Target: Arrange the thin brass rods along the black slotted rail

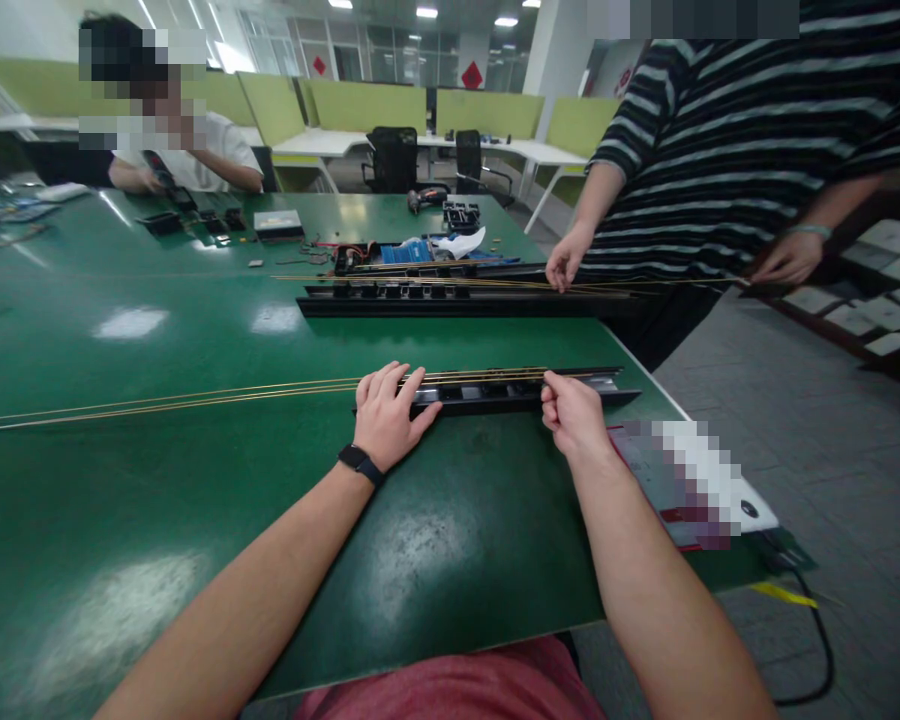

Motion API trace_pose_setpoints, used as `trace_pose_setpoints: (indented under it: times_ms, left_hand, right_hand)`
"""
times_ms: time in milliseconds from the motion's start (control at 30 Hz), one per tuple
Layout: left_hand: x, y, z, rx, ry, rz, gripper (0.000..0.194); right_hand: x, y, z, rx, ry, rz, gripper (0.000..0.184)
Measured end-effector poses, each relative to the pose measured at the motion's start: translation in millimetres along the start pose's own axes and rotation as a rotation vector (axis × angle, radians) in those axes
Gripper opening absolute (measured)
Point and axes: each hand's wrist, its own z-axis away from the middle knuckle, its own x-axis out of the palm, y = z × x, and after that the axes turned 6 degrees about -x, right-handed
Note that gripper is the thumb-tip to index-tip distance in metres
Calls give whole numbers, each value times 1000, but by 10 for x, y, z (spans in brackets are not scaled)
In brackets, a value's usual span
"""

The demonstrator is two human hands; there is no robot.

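Your left hand [385,415] lies open across thin rods [330,389] along a black channel [480,406] on the green table [232,460]; your right hand [572,410] pinches them. Their long leftward overhang could lever them askew should your pressure slacken.

Open green tabletop [487,343] between near channel [469,408] and far channels [435,308], rods [270,387] at left

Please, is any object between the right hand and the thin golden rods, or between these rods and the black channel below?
Nothing visible stands between the right hand and the thin golden rods; its fingertips are at them. Small black parts sit inside the black channel, under the rods; any contact is unclear.
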Motion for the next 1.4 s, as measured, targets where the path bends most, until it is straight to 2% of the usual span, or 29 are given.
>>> trace_pose_setpoints:
  times_ms: [300, 900, 1100, 1400]
  left_hand:
    - [-11, -14, 5, 11, 5, -12, 52]
    - [-26, -7, -4, 7, 2, -10, 52]
    - [-29, -7, -7, 19, 14, -24, 52]
    - [-38, -6, -7, 14, 10, -2, 51]
  right_hand:
    - [-5, -28, -17, 23, 39, -17, 30]
    - [13, -21, 5, 11, 33, 8, 25]
    - [6, -5, -5, 2, 28, 16, 29]
    - [16, -12, 6, -3, 32, 23, 23]
